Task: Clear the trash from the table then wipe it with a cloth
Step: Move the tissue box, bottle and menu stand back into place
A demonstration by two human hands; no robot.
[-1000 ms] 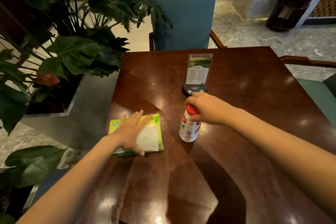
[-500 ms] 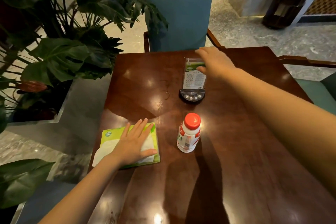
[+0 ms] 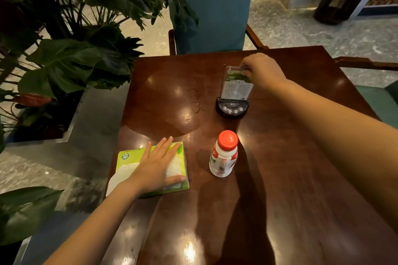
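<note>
A white bottle with a red cap (image 3: 224, 154) stands upright near the middle of the dark wooden table (image 3: 290, 178). My left hand (image 3: 158, 166) lies flat, fingers spread, on a green tissue pack (image 3: 127, 163) at the table's left edge. My right hand (image 3: 261, 71) reaches to the far side and pinches the top of a clear card stand (image 3: 235, 88), which sits in a black base with buttons (image 3: 232, 108). A small wet mark (image 3: 195, 106) lies on the wood left of the stand.
A teal chair (image 3: 210, 8) faces me across the table. Another teal seat (image 3: 381, 101) with a wooden armrest is at the right. Large leafy plants (image 3: 71, 54) in a planter crowd the left side. Marble floor surrounds the table.
My right hand let go of the bottle, reached to the far side and closed on the top of the card stand. The left hand stayed on the tissue pack.
</note>
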